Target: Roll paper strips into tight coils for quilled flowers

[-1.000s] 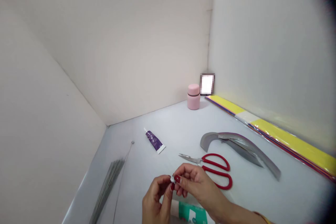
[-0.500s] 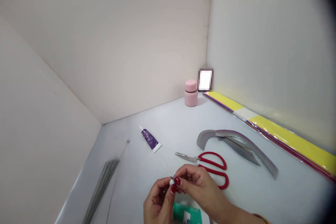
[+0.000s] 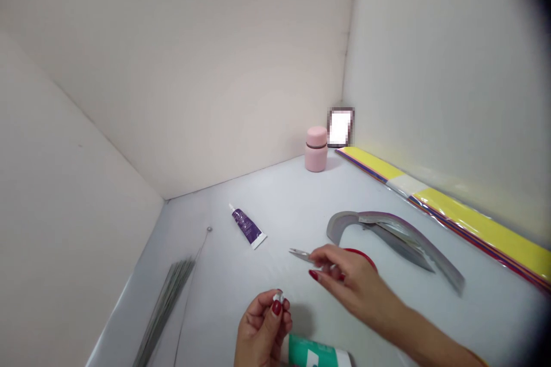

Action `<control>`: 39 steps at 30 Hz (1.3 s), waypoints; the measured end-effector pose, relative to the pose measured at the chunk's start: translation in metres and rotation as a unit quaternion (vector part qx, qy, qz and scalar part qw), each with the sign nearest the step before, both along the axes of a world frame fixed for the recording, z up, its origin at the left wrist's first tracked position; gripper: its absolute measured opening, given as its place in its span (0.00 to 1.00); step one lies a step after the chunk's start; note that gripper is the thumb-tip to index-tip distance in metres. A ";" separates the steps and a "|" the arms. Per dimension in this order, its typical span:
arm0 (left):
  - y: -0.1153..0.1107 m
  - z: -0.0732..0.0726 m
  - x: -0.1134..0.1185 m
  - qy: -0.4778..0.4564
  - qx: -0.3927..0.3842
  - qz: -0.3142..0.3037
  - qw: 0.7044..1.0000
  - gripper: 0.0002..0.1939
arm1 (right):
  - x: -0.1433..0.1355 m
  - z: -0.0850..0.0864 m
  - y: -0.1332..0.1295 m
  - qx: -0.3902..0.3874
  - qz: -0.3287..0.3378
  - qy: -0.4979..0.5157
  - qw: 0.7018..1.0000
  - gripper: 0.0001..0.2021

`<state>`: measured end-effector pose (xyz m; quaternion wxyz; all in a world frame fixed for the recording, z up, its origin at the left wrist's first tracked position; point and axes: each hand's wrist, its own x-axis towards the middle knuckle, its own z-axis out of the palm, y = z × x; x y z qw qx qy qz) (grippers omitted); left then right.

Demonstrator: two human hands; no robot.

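My left hand (image 3: 264, 330), low in the middle, pinches a small white crumpled piece (image 3: 279, 297) between thumb and fingertips. My right hand (image 3: 344, 278) is over the red-handled scissors (image 3: 300, 254), covering their pivot and most of the handles. Its thumb stands apart from the bent fingers, and nothing shows between them. Whether the fingers touch the scissors cannot be made out. Below the hands lies a green and white tube or pack (image 3: 316, 352), cut off by the frame's lower edge.
A purple glue tube (image 3: 247, 226) lies mid-table. At left are a bundle of thin wires (image 3: 166, 309) and one wire with a silvery bead (image 3: 209, 229). Grey curved strips (image 3: 387, 232), a pink jar (image 3: 316, 150) and yellow-topped wrapped sheets (image 3: 456, 209) are to the right.
My right hand has left the white piece and moved right, onto the scissors. My left hand still holds the piece. The view has shifted slightly.
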<state>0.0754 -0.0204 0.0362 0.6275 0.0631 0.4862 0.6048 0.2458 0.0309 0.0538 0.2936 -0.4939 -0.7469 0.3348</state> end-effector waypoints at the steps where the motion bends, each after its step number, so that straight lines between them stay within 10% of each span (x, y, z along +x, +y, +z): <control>1: 0.000 0.002 -0.001 -0.004 -0.001 0.003 1.000 0.17 | 0.012 -0.003 0.002 0.026 -0.007 -0.085 0.996 0.08; 8: -0.001 0.008 -0.003 -0.032 0.017 -0.008 0.999 0.16 | 0.056 -0.034 0.000 0.015 0.002 -0.253 0.967 0.32; 18: -0.004 0.000 -0.009 -0.153 -0.012 -0.022 0.988 0.16 | 0.018 -0.018 -0.020 -0.206 0.065 0.150 0.965 0.22; 39: -0.004 -0.019 -0.015 -0.009 0.056 -0.015 0.998 0.14 | -0.006 0.010 -0.035 -0.042 0.145 -0.097 0.984 0.25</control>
